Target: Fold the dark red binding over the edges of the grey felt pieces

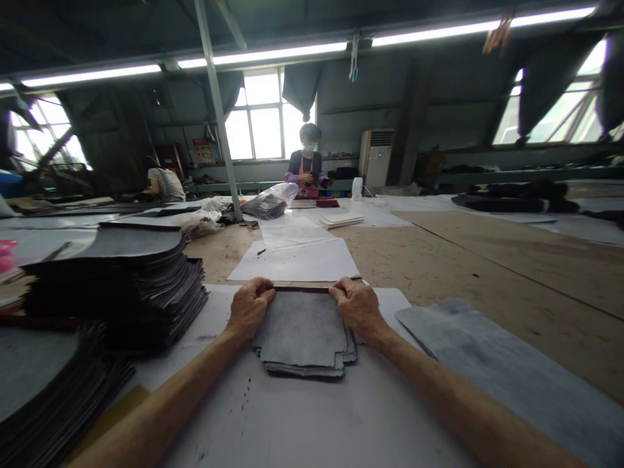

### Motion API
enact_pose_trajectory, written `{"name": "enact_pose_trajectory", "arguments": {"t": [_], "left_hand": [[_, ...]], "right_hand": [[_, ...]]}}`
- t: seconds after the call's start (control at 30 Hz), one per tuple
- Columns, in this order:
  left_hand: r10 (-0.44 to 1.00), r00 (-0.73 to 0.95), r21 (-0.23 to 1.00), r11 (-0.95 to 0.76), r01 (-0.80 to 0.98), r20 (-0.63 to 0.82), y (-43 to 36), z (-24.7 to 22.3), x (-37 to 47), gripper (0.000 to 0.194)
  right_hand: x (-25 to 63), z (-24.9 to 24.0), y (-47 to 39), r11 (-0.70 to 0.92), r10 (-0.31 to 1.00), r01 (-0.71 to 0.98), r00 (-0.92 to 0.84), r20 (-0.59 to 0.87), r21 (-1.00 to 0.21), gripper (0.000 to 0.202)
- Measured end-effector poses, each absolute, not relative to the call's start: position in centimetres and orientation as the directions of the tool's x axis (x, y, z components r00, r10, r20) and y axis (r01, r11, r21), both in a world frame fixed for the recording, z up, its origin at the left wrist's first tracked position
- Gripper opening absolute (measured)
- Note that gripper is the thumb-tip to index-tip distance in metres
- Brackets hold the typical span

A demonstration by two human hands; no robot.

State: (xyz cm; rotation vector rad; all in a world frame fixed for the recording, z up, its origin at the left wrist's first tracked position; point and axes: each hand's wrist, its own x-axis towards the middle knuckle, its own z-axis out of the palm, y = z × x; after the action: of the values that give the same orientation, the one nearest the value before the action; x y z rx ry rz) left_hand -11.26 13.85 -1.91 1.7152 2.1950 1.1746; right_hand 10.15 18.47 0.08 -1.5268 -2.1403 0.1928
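Observation:
A small stack of grey, felt-like cut pieces [303, 335] lies on a white sheet [312, 416] in front of me. My left hand [249, 307] grips the stack's far left corner, fingers curled over the edge. At the far right corner my right hand [358, 305] holds it the same way. A dark red strip runs along the top piece's far edge between my hands.
A tall pile of dark cut pieces [131, 279] stands at the left, with another pile [43, 383] nearer me. A large grey sheet [507, 370] lies at the right. White paper sheets [297, 260] lie further back. A person in a pink apron [309, 162] stands at the table's far end; another person [166, 182] sits at the left.

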Motion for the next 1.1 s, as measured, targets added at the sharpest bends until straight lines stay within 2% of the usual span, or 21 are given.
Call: {"name": "enact_pose_trajectory", "arguments": {"t": [0.13, 0.37, 0.6, 0.73, 0.87, 1.1], "left_hand": [[0.866, -0.376, 0.643, 0.085, 0.761, 0.330, 14.2, -2.2, -11.7, 0.025], [0.879, -0.368, 0.756, 0.014, 0.654, 0.302, 13.9, -1.9, -11.9, 0.026], [0.913, -0.347, 0.797, 0.041, 0.603, 0.216, 13.5, -0.4, -10.7, 0.025], [0.928, -0.341, 0.783, 0.100, 0.614, 0.149, 14.0, -0.9, -10.7, 0.025], [0.921, -0.371, 0.740, 0.166, 0.651, 0.119, 14.4, -1.5, -11.0, 0.026], [0.901, -0.377, 0.645, 0.159, 0.747, 0.214, 13.7, -1.2, -10.1, 0.024]], "right_hand": [[9.7, -0.1, 18.6, 0.349, 0.913, 0.849, -0.211, 0.350, -0.398, 0.024], [10.2, 0.6, 18.1, 0.363, 0.916, 0.813, -0.221, 0.336, -0.455, 0.020], [11.7, 1.1, 19.0, 0.280, 0.958, 0.761, -0.186, 0.217, -0.586, 0.026], [11.8, 0.1, 19.2, 0.232, 0.973, 0.769, -0.176, 0.151, -0.596, 0.025], [11.4, -0.4, 18.6, 0.235, 0.972, 0.781, -0.179, 0.154, -0.579, 0.024], [10.6, -0.7, 17.5, 0.205, 0.969, 0.834, -0.101, 0.224, -0.513, 0.029]]}}
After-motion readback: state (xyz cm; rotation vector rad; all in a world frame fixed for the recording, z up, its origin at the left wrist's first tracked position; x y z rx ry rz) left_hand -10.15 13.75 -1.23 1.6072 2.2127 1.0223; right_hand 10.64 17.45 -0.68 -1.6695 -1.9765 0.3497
